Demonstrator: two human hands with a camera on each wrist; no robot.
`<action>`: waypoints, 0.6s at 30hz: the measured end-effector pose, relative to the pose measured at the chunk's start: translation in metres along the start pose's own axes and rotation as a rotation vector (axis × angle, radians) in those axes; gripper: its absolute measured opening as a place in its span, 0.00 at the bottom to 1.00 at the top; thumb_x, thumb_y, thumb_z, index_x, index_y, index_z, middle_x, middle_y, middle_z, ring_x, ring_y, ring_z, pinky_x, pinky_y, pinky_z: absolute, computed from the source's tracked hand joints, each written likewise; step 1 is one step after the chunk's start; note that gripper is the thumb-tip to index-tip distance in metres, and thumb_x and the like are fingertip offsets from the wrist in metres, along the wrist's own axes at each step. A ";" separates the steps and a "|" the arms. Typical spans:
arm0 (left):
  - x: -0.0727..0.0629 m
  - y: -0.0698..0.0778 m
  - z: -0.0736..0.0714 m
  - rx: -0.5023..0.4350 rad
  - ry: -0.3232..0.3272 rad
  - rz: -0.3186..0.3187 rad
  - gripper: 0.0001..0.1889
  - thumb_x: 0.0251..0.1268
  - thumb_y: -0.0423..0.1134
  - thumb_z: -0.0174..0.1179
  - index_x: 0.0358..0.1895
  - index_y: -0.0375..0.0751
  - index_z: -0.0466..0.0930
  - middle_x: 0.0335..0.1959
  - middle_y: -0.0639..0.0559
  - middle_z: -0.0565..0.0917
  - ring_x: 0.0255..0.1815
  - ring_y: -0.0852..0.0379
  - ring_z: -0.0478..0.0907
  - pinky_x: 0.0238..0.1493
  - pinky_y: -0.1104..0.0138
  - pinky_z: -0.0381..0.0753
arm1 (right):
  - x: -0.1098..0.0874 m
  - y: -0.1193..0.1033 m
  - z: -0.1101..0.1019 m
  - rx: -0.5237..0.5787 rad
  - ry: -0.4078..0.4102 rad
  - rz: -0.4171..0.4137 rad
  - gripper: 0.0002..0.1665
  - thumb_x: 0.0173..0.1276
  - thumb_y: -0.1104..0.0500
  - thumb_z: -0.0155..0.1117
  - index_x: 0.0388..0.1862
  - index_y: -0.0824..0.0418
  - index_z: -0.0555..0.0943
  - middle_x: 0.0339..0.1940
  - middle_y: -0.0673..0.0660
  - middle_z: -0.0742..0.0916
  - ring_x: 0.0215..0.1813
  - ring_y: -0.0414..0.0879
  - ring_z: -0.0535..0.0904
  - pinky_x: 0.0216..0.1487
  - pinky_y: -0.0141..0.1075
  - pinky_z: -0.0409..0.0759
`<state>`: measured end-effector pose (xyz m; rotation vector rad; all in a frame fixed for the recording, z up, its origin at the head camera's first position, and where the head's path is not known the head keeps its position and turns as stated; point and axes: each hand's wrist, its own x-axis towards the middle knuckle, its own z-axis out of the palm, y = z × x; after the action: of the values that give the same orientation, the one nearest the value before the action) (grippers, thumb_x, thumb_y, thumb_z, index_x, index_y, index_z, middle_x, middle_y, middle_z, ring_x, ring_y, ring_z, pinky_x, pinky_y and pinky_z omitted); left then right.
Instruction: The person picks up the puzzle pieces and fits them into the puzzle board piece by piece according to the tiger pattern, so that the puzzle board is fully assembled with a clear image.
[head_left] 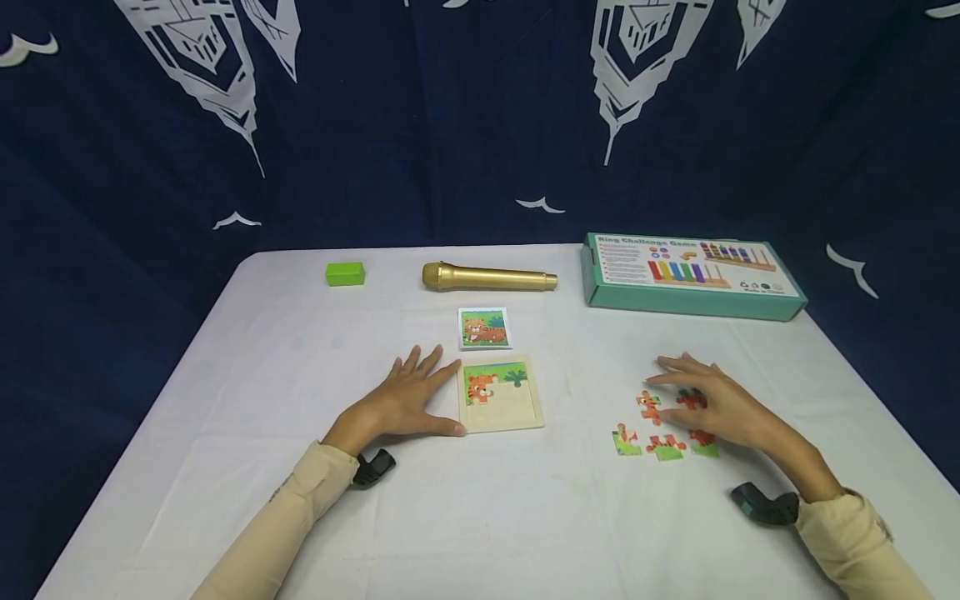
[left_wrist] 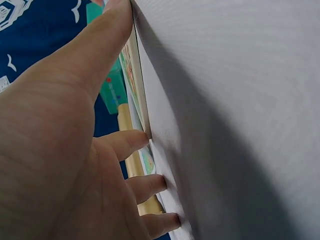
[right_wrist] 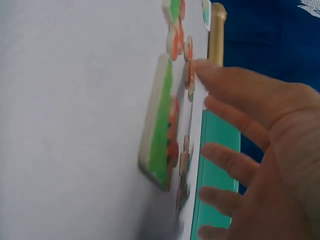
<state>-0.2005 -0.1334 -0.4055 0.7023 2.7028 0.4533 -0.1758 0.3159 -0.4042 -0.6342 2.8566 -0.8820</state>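
Observation:
My left hand (head_left: 408, 400) lies on the table with fingers spread, its thumb and index fingertip at the left edge of a wooden puzzle board (head_left: 517, 415). Set into the board's upper part are pieces with a tiger's face (head_left: 480, 387) and a green plant (head_left: 516, 377). Over at the right, my right hand (head_left: 716, 406) hovers low above several loose jigsaw pieces (head_left: 666, 448), thumb apart from the fingers and nothing between them. In the right wrist view the thumb tip is close to an orange piece (right_wrist: 189, 75), beyond a green-edged piece (right_wrist: 161, 125).
A small tiger picture card (head_left: 484, 328) lies just behind the board. Farther back are a green block (head_left: 345, 274), a gold microphone (head_left: 489, 277) and a teal game box (head_left: 693, 304) at the right. A dark blue patterned cloth (head_left: 420, 125) hangs behind the white table (head_left: 480, 517).

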 end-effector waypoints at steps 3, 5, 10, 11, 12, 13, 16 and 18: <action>0.000 0.000 0.000 0.003 0.000 0.000 0.55 0.48 0.73 0.60 0.77 0.52 0.49 0.78 0.42 0.40 0.76 0.37 0.28 0.73 0.42 0.34 | -0.001 0.002 0.002 0.003 -0.008 0.027 0.30 0.55 0.53 0.75 0.56 0.62 0.81 0.67 0.73 0.70 0.70 0.77 0.50 0.65 0.73 0.39; 0.000 0.000 0.000 0.006 0.000 0.000 0.55 0.48 0.73 0.60 0.77 0.53 0.49 0.78 0.43 0.40 0.76 0.37 0.28 0.73 0.43 0.34 | -0.001 0.003 0.003 0.004 -0.009 0.039 0.29 0.54 0.53 0.75 0.55 0.62 0.82 0.67 0.73 0.69 0.70 0.77 0.50 0.65 0.73 0.40; 0.000 0.000 0.000 0.006 0.002 0.001 0.55 0.48 0.73 0.60 0.77 0.52 0.49 0.78 0.42 0.40 0.76 0.37 0.28 0.73 0.42 0.34 | 0.000 0.002 0.003 -0.004 -0.006 0.056 0.26 0.54 0.54 0.75 0.53 0.59 0.83 0.67 0.72 0.70 0.70 0.76 0.52 0.63 0.74 0.48; 0.000 0.000 0.000 0.006 0.002 0.000 0.55 0.48 0.73 0.60 0.77 0.52 0.49 0.78 0.42 0.40 0.76 0.37 0.28 0.73 0.42 0.34 | 0.000 0.002 0.003 -0.005 -0.005 0.056 0.25 0.54 0.54 0.75 0.52 0.59 0.83 0.67 0.72 0.70 0.69 0.76 0.53 0.62 0.73 0.50; 0.000 0.000 0.000 0.004 0.002 0.000 0.55 0.48 0.73 0.60 0.77 0.52 0.49 0.78 0.42 0.40 0.76 0.37 0.28 0.73 0.42 0.34 | 0.000 0.002 0.003 -0.005 -0.003 0.057 0.24 0.54 0.55 0.75 0.51 0.59 0.84 0.67 0.71 0.70 0.69 0.76 0.54 0.62 0.73 0.52; 0.000 0.000 0.000 0.003 0.002 -0.001 0.55 0.48 0.73 0.60 0.77 0.52 0.49 0.78 0.42 0.40 0.76 0.37 0.28 0.73 0.42 0.34 | 0.000 0.002 0.003 -0.004 -0.001 0.057 0.24 0.54 0.55 0.75 0.50 0.59 0.84 0.67 0.71 0.70 0.69 0.76 0.55 0.61 0.72 0.53; 0.000 0.001 0.000 -0.001 0.001 -0.004 0.55 0.48 0.73 0.61 0.77 0.52 0.49 0.78 0.42 0.40 0.76 0.37 0.28 0.73 0.42 0.34 | -0.001 0.002 0.004 0.007 0.003 0.059 0.22 0.54 0.57 0.75 0.48 0.61 0.84 0.67 0.71 0.70 0.69 0.76 0.55 0.62 0.71 0.54; 0.000 0.001 0.000 -0.004 0.000 -0.007 0.55 0.48 0.73 0.60 0.77 0.52 0.49 0.78 0.43 0.40 0.76 0.37 0.28 0.73 0.43 0.33 | -0.002 0.002 0.004 0.019 0.003 0.063 0.22 0.54 0.57 0.75 0.48 0.62 0.84 0.67 0.72 0.69 0.70 0.75 0.53 0.63 0.71 0.53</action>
<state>-0.2003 -0.1328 -0.4054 0.6918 2.7023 0.4569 -0.1742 0.3163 -0.4085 -0.5388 2.8497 -0.9004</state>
